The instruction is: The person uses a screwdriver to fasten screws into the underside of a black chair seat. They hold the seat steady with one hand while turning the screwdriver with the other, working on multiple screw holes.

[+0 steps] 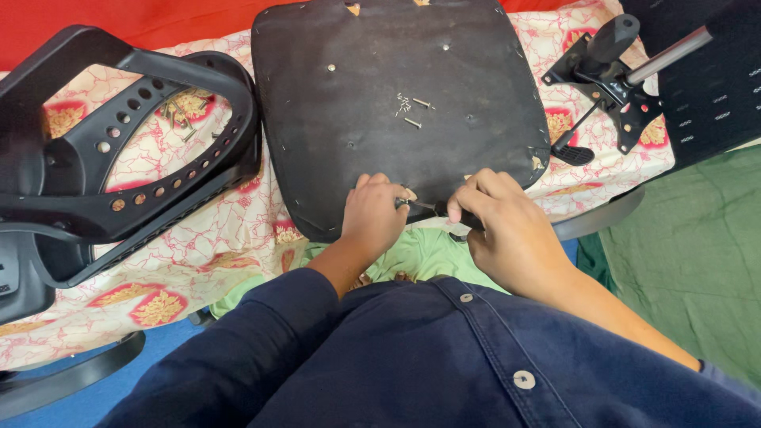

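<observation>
Two hands meet at the near edge of an upturned black seat base (396,95), which lies on a patterned cloth (206,246). Left hand (374,215), fingers curled, pinches a small screw (404,203) against the edge. Right hand (507,230) is clenched around a screwdriver (444,209), its tip on that screw. Loose screws (411,107) rest mid-panel; a black backrest frame (119,143) lies left, a tilt mechanism (610,71) right. Step in hand appears to be driving an edge fastener; the next move likely calls for steady alignment and turning pressure.
</observation>
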